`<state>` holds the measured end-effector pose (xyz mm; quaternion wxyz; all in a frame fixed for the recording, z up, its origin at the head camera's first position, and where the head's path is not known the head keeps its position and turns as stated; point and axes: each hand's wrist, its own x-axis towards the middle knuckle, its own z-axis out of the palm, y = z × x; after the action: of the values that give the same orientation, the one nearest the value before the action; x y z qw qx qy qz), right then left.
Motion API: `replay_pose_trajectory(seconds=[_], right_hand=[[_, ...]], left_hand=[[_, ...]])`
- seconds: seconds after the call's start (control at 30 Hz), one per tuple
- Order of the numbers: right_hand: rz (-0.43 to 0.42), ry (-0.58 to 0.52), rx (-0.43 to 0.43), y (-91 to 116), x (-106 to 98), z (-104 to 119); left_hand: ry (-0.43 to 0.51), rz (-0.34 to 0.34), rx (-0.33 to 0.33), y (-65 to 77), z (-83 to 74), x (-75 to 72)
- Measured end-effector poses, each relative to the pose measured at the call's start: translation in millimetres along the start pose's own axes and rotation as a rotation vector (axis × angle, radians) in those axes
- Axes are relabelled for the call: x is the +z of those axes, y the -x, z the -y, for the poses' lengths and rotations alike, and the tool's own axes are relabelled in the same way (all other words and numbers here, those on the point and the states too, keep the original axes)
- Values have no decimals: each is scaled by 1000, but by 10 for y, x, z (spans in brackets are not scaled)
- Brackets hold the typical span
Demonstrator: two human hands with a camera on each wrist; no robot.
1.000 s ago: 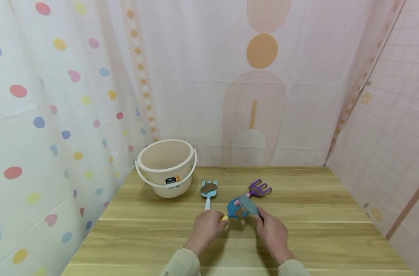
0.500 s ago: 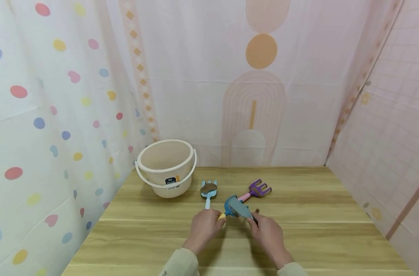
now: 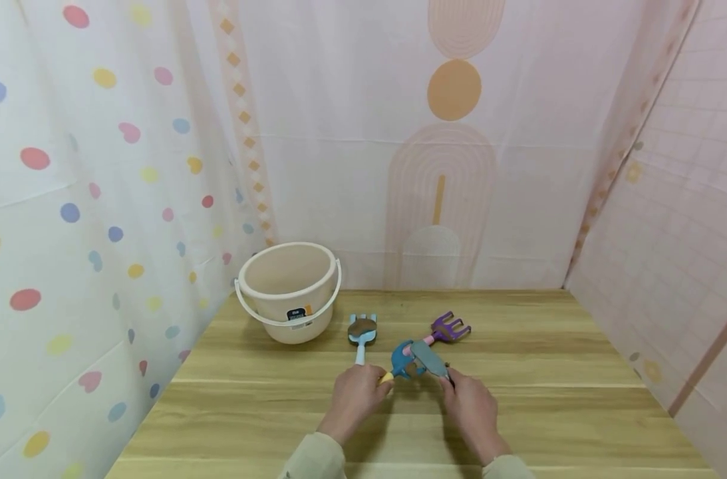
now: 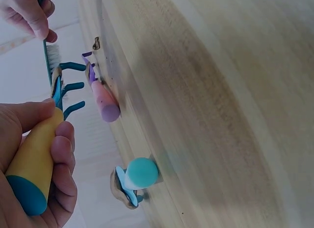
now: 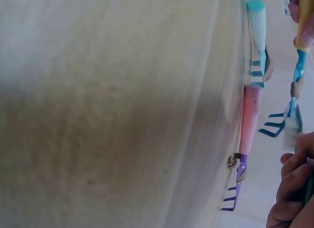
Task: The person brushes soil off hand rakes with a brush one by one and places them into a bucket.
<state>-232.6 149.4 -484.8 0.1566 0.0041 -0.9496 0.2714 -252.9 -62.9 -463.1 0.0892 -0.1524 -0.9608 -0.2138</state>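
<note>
the left hand (image 3: 354,398) had its fingers wrapped round the yellow handle of the blue rake (image 3: 401,359), holding it raised above the table (image 3: 537,379). the right hand (image 3: 472,406) gripped the brush (image 3: 429,360), whose white bristles seemed to touch the rake's head by the tines. the step in hand looked like brushing off the brown dirt (image 4: 56,73) that clung there. the next move probably called for a firm left grip and more short strokes at the clump, with care not to flick bits about. the purple rake (image 3: 442,326) and light blue rake (image 3: 361,340), both dirty too, lay on the table, the latter near the bucket (image 3: 266,304).
</note>
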Motion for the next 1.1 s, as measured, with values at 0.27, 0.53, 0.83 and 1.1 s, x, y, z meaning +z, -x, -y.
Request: replay_pose_trajectory(seconds=[0.27,0.53,0.83,1.1], right_hand=[[-18,-38,-74,35,-20,115],[-51,12,-79,82,11,135],[-76,53,-30,88,37,147],[-75,40,4,47,9,31]], left_hand=[[4,-38,16,28,3,22],[8,-43,22,-9,-1,6],[18,-22,18,2,-8,-29],[4,-42,45,15,3,-40]])
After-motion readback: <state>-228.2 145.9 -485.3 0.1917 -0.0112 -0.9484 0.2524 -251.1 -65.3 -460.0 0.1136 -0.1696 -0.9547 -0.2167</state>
